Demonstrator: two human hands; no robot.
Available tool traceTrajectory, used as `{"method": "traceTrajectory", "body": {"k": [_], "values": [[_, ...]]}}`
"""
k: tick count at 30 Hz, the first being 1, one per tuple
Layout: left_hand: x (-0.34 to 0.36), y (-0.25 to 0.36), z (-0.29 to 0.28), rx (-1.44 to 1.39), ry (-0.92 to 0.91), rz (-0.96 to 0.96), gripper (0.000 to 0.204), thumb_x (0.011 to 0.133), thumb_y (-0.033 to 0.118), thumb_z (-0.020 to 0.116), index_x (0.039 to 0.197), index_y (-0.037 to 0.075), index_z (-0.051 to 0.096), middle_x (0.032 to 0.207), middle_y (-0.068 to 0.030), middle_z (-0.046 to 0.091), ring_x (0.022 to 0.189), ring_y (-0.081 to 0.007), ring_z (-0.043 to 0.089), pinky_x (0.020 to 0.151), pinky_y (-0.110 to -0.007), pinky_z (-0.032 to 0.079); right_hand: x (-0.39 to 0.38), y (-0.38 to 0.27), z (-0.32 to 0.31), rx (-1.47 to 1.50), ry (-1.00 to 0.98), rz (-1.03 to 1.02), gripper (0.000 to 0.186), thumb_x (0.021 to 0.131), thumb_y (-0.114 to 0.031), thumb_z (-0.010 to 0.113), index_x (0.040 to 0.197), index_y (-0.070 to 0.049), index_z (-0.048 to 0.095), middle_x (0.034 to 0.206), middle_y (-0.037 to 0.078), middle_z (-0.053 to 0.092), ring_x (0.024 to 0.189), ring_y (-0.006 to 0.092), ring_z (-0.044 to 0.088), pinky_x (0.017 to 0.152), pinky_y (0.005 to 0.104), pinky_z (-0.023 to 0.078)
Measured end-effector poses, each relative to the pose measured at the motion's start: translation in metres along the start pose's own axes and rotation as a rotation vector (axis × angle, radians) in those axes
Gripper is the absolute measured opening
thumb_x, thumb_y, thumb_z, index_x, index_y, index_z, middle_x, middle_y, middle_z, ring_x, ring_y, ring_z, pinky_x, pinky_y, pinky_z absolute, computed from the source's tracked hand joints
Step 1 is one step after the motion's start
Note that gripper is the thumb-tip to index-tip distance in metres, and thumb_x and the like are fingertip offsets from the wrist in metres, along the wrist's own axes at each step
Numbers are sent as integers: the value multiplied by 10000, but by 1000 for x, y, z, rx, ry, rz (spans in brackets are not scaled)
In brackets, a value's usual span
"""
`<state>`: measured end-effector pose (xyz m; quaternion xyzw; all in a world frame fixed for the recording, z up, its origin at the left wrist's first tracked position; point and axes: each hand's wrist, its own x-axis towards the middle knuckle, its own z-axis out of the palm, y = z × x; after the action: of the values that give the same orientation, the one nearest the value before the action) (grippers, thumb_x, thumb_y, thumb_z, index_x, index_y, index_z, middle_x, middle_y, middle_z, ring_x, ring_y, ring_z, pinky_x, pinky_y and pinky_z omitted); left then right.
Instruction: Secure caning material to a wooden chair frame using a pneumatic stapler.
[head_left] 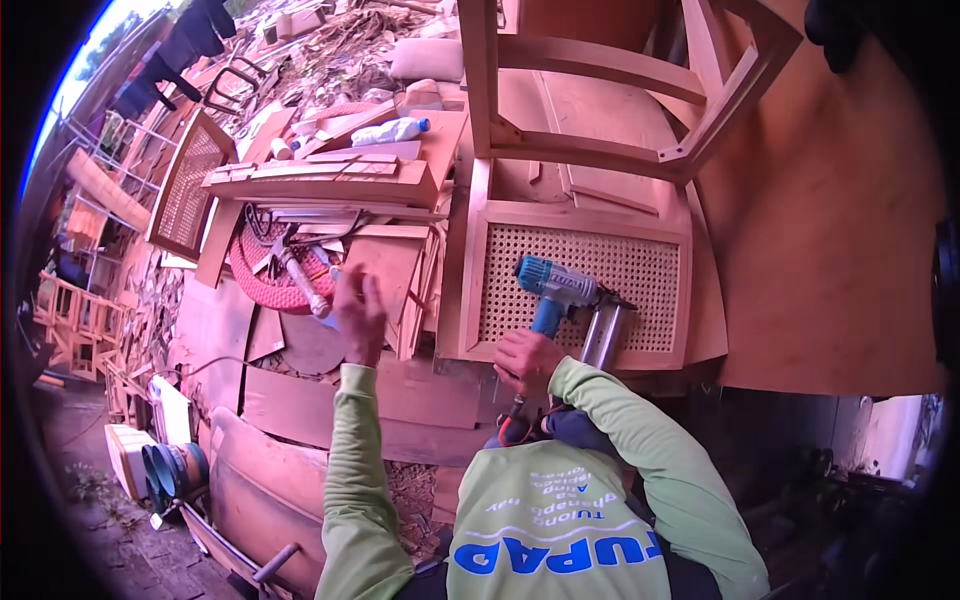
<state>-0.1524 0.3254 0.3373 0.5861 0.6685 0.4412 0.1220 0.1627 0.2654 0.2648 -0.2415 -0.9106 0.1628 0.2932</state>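
Note:
My right hand point(530, 360) grips the lower end of the handle of a teal and grey nail gun point(560, 285), which lies over a cane-webbed wooden frame point(500, 245). A hose fitting hangs below that hand. My left hand point(360, 310) is raised with fingers loosely apart, just right of a hammer point(300, 280) on a round pink woven pad point(250, 270). Some small item behind its fingers is too hidden to make out. A wooden chair frame point(590, 145) stands behind the cane panel, rising out of the top of the view.
Stacked wood strips point(320, 175), a plastic bottle point(390, 131) and another cane panel point(190, 180) sit at the back left. A large plywood sheet point(830, 250) fills the right. Buckets point(175, 470) and a leaning board point(260, 500) are at lower left. Scrap wood covers the ground behind.

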Motion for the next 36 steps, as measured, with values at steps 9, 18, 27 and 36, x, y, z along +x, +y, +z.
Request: {"method": "traceTrajectory", "body": {"k": [9, 18, 27, 36], "values": [[-86, 95, 151, 208, -1027, 124, 605, 884, 559, 735, 1108, 1, 664, 1004, -254, 721, 956, -430, 710, 825, -505, 544, -21, 4, 8, -92, -97, -147, 203, 835, -241, 707, 915, -65, 646, 880, 103, 633, 837, 291, 645, 795, 439, 538], [-105, 103, 155, 298, -930, 46, 660, 826, 574, 758, 1054, -25, 597, 974, -285, 701, 934, -469, 692, 833, -550, 541, -39, -70, -71, 222, 83, -200, 99, 908, -145, 690, 930, -52, 664, 808, 115, 648, 740, 314, 665, 690, 470, 552], [-137, 119, 154, -3, -715, -193, 556, 857, 404, 751, 1071, -27, 474, 884, -270, 638, 818, -415, 669, 758, -520, 523, -144, 48, -221, -78, 823, 679, 195, 1019, -12, 590, 1207, 17, 632, 976, 89, 629, 939, 205, 667, 868, 329, 542], [-151, 144, 109, -217, -536, -144, 504, 901, 240, 769, 1256, 19, 489, 890, -75, 619, 681, -152, 634, 607, -334, 545, -105, 145, -187, -179, 489, 490, 441, 884, -117, 778, 1289, 6, 654, 1247, 174, 621, 1161, 363, 623, 1012, 438, 512]]}}
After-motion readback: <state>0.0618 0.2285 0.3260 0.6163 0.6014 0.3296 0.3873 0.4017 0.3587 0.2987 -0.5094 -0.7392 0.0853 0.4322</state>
